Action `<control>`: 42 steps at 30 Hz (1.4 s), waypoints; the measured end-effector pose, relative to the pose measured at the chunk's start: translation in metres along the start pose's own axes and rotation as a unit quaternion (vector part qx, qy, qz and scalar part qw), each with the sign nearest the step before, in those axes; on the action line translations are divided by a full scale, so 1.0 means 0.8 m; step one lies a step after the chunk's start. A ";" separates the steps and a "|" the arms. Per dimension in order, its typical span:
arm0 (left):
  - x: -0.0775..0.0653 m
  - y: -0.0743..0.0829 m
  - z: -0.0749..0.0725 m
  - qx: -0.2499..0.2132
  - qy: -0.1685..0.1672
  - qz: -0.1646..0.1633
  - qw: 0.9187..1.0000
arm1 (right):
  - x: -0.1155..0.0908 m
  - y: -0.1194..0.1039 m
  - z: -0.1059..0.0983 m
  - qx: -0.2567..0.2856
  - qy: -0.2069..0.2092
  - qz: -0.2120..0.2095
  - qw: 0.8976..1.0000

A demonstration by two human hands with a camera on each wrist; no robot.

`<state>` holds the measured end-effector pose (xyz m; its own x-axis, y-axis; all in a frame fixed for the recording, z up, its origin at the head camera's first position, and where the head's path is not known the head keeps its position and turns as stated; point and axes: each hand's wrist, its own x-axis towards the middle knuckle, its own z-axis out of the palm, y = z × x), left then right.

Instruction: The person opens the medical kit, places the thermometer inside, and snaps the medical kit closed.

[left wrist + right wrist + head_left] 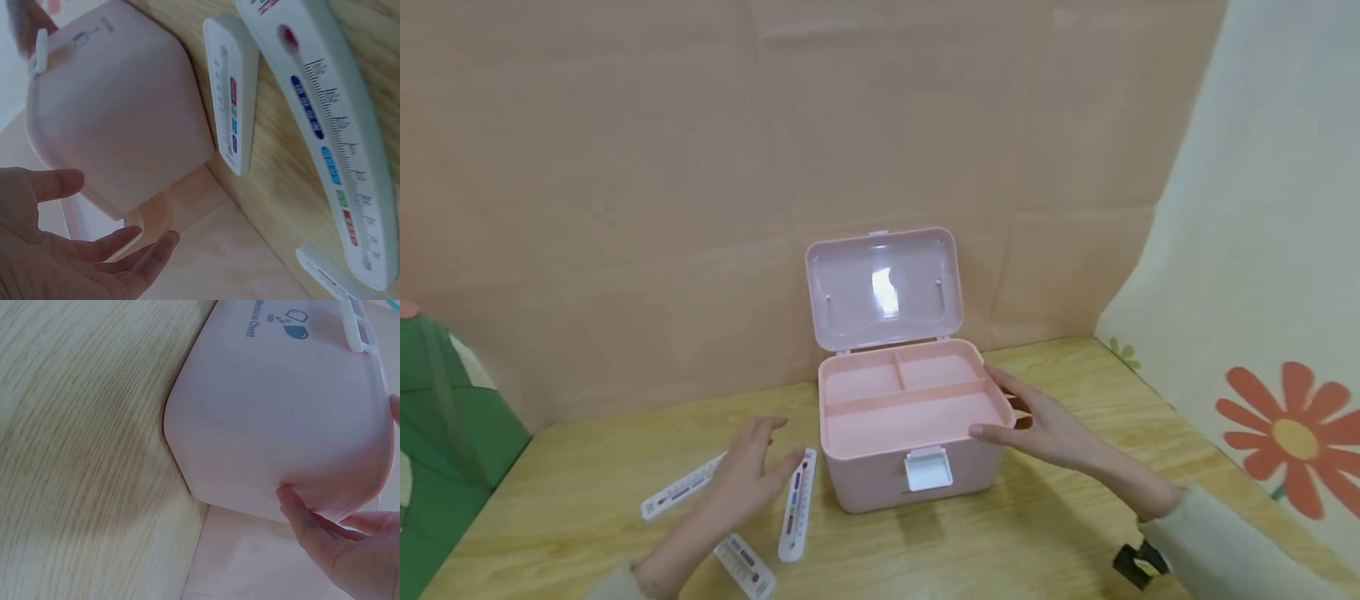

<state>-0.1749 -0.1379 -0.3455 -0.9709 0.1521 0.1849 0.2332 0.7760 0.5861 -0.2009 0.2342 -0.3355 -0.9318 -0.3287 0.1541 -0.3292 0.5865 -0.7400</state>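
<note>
A pink medicine box [917, 475] stands on the table with its lid [883, 292] raised at the back. Its divided top tray [917, 417] shows nothing in its compartments. My right hand [1041, 425] holds the box at its right side, thumb at the front rim and fingers against the side wall [294, 494]. To the left of the box, my left hand [745, 475] hovers with spread fingers and holds nothing. Around it lie three white thermometers: one by the box [797, 504], one farther left [681, 487] and one nearer me [745, 565], partly hidden by the wrist.
By my right sleeve lies a small black item with a yellow-green patch [1138, 565]. A brown sheet [700, 208] hangs behind the wooden table [580, 492]. A flowered cloth [1262, 292] borders the right, and a green patterned cloth [452, 417] the left.
</note>
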 end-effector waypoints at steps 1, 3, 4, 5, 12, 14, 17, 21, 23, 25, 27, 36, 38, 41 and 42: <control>-0.001 0.000 0.001 0.001 -0.002 0.001 1.000 | -0.001 -0.001 -0.001 0.001 0.002 0.002 1.000; -0.004 -0.001 0.004 0.004 -0.007 0.004 1.000 | -0.003 -0.002 -0.003 0.002 0.006 0.005 1.000; -0.005 -0.001 0.005 0.008 -0.010 0.004 1.000 | -0.004 -0.002 -0.004 0.001 0.007 0.006 1.000; -0.006 -0.002 0.006 0.012 -0.011 0.006 1.000 | -0.004 -0.002 -0.005 0.001 0.009 0.007 1.000; -0.019 -0.006 0.016 0.065 -0.059 -0.012 0.996 | -0.003 0.002 -0.004 -0.014 0.019 0.008 1.000; -0.023 -0.009 0.019 0.077 -0.076 -0.020 0.994 | -0.002 0.003 -0.002 -0.020 0.021 0.004 1.000; -0.027 -0.014 0.025 0.087 -0.088 -0.031 0.992 | -0.001 0.004 -0.001 -0.024 0.024 0.002 0.999; -0.032 -0.021 0.033 0.092 -0.099 -0.043 0.990 | -0.002 0.005 0.001 -0.029 0.027 -0.002 0.999; -0.034 -0.024 0.037 0.096 -0.105 -0.051 0.989 | -0.003 0.005 0.003 -0.034 0.029 -0.004 0.999; -0.036 -0.026 0.041 0.096 -0.106 -0.056 0.988 | -0.003 0.006 0.004 -0.042 0.031 -0.004 0.999; -0.037 -0.026 0.043 0.096 -0.108 -0.065 0.987 | -0.002 0.007 0.005 -0.048 0.034 -0.005 0.998; -0.040 -0.025 0.052 0.081 -0.088 -0.072 0.990 | -0.002 0.006 0.005 -0.034 0.026 -0.009 0.999; -0.042 -0.026 0.054 0.072 -0.080 -0.074 0.991 | -0.002 0.008 0.007 -0.029 0.023 -0.009 0.999; -0.047 -0.025 0.058 0.058 -0.074 -0.080 0.992 | -0.001 0.010 0.010 -0.027 0.019 -0.008 0.999; -0.048 -0.025 0.058 0.053 -0.074 -0.083 0.992 | -0.001 0.011 0.010 -0.028 0.018 -0.008 0.999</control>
<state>-0.1447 -0.1309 -0.4012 -0.9947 0.0990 -0.0288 0.0705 0.8569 0.5106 -0.2015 0.2333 -0.3475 -0.9307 -0.3121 0.1909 -0.3521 0.6223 -0.6992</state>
